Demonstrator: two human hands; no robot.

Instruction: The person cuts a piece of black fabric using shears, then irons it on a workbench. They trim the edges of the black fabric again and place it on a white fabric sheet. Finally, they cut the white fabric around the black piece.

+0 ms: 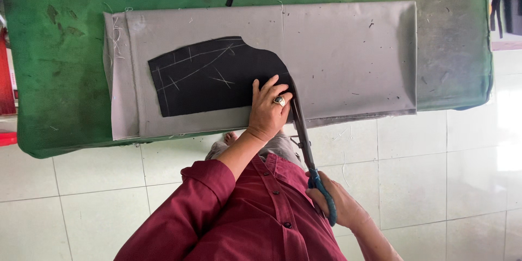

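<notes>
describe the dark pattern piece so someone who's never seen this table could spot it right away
On the green padded table lies a long grey fabric sheet. On its left half sits the black fabric pattern piece, pinned down at its right edge by the left hand. It is the only dark shape on the grey, crossed with white chalk lines.

A worn green felt-covered table (65, 87) stands on a glossy white tiled floor (424, 174), brightly lit at one side.

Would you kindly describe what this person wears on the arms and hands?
The left arm has a dark red shirt sleeve, rolled up near the elbow. The left hand is bare apart from a silver-coloured ring. The right hand is bare; no sleeve shows on that forearm.
</notes>
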